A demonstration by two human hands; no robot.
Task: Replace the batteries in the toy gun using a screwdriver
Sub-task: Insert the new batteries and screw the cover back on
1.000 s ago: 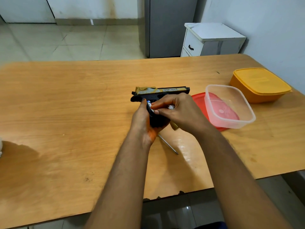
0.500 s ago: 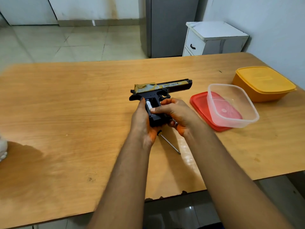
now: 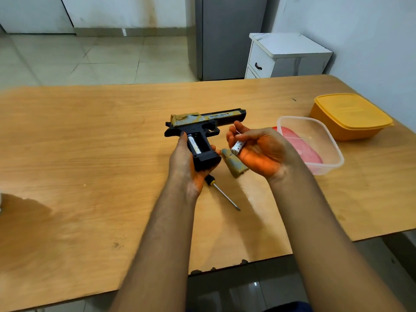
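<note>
The black and tan toy gun point(image 3: 202, 122) lies on its side on the wooden table point(image 3: 90, 154), its grip compartment open toward me. One white battery point(image 3: 194, 144) sits in the left slot; the slot beside it is bare. My left hand point(image 3: 188, 163) grips the gun's grip from the left and below. My right hand point(image 3: 258, 149), palm up to the right of the gun, pinches a second white battery point(image 3: 237, 147). The tan battery cover point(image 3: 233, 164) lies on the table under that hand. The screwdriver point(image 3: 222, 193) lies just behind my left wrist.
A clear plastic box point(image 3: 315, 145) stands on a red lid point(image 3: 292, 138) to the right of my right hand. An orange lidded box point(image 3: 351, 115) sits further right near the wall. A white cabinet point(image 3: 288, 55) and a grey fridge point(image 3: 225, 37) stand beyond the table.
My right hand has lifted away from the grip to the right and turned palm up with a battery in it. The right slot now shows bare and the cover is uncovered.
</note>
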